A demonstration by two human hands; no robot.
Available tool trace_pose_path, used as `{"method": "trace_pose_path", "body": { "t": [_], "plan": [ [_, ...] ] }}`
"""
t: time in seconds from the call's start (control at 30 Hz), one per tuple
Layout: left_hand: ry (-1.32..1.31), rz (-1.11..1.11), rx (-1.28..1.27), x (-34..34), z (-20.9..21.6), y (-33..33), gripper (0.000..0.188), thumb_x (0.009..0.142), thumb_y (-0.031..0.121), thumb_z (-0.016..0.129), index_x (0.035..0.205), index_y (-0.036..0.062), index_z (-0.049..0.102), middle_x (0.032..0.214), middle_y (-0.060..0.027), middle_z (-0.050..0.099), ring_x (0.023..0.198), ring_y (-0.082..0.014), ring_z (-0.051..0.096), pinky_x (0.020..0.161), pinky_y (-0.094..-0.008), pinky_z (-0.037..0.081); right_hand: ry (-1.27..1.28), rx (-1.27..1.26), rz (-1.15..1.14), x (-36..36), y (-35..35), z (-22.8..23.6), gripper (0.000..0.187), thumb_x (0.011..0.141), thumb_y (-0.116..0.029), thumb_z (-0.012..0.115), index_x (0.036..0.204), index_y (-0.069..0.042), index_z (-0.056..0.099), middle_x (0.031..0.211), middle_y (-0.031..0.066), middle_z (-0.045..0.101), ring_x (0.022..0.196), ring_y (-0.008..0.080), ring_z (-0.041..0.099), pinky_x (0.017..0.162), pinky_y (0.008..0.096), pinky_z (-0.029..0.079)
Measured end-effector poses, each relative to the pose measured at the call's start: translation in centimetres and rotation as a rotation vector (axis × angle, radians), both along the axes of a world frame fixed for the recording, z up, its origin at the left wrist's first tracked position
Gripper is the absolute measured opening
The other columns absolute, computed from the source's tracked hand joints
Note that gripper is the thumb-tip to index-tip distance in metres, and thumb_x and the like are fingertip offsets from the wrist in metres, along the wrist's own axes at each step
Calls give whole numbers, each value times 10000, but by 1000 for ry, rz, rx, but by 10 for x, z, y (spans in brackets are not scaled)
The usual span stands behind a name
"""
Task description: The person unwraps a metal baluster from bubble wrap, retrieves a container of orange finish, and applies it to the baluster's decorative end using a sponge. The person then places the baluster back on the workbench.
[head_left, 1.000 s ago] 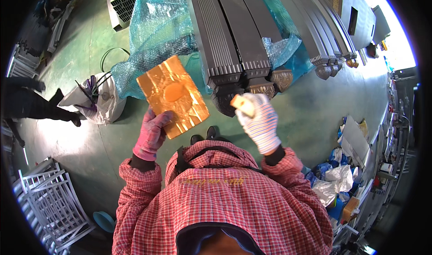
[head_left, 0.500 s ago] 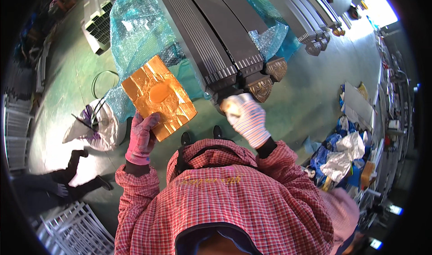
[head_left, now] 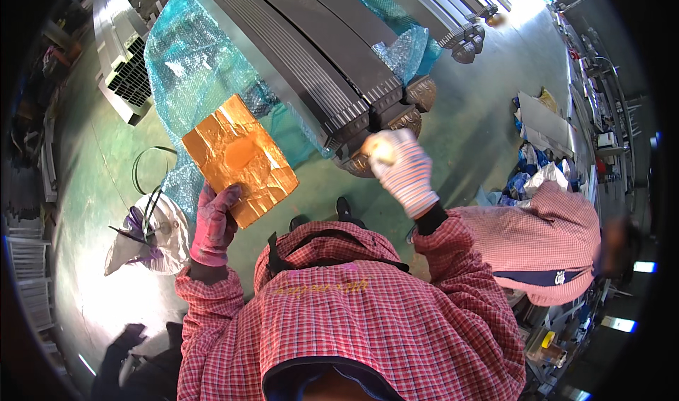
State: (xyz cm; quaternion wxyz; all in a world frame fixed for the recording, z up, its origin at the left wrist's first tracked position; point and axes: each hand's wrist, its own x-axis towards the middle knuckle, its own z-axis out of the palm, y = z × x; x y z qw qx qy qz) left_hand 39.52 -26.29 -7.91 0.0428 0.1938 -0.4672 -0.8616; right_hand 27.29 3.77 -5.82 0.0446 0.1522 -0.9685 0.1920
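My left hand (head_left: 213, 224), in a pink-stained glove, grips the lower edge of a gold foil-covered board (head_left: 272, 178). A round orange-gold patch (head_left: 240, 155), like paint, lies in the board's middle. In a striped glove, my right hand (head_left: 409, 178) closes on a small pale sponge-like pad (head_left: 380, 150), blurred by motion. The pad is close to a carved ornament (head_left: 356, 165) at the near end of the dark grooved metal posts (head_left: 332, 68); whether they touch I cannot tell. More bronze-toned carved ornaments (head_left: 420, 93) cap the posts to the right.
Teal bubble wrap (head_left: 187, 68) lies under and beside the posts. Further posts (head_left: 453, 26) stand at the back right. A white sack (head_left: 159, 238) with straps rests on the left floor. At right, a person in a checked jacket (head_left: 530, 238) bends near piled wrapping and a grey sheet (head_left: 544, 125).
The person in checks has come into view at the right. My right hand has moved slightly right and up with the pad. The board has shifted slightly left in my left hand.
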Motion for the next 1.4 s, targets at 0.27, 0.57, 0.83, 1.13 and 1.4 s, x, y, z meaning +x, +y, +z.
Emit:
{"method": "trace_pose_path", "body": {
  "t": [0.27, 0.57, 0.83, 1.13, 1.4],
  "plan": [
    [6, -39, 28, 1, 5, -3, 465, 823, 18, 560, 1271, 21, 435, 1181, -83, 555, 1063, -193, 551, 945, -321, 430, 48, 15, -26, -12, 9, -8, 316, 673, -252, 688, 970, -214, 587, 935, 81, 554, 817, 324, 608, 702, 443, 504],
    [24, -95, 25, -8, 20, 8, 468, 825, 25, 539, 1279, 15, 425, 1195, -91, 544, 1079, -200, 544, 946, -322, 431, 63, -70, -173, -12, 17, 3, 270, 694, -247, 673, 950, -199, 605, 928, 82, 571, 808, 323, 612, 697, 427, 507],
    [-20, -138, -22, -13, 10, 14, 463, 827, 34, 531, 1278, 12, 426, 1191, -81, 545, 1071, -195, 543, 950, -321, 424, 165, -256, -237, 7, 33, -31, 343, 671, -165, 711, 991, -151, 588, 953, 106, 581, 836, 326, 612, 721, 393, 511],
    [19, -245, 4, -18, 8, 21, 471, 832, 47, 539, 1288, 30, 423, 1209, -75, 539, 1094, -196, 533, 958, -331, 415, 220, -359, -271, 47, 21, -59, 359, 671, -188, 706, 1016, -161, 610, 1003, 109, 590, 838, 320, 599, 733, 393, 496],
    [-48, -299, 74, -16, 12, 39, 460, 839, 24, 558, 1283, 31, 435, 1202, -64, 544, 1101, -190, 526, 961, -333, 408, 123, -294, -273, 53, 47, -64, 404, 660, -103, 729, 1042, -101, 598, 976, 126, 582, 838, 312, 598, 737, 362, 495]
  ]
}}
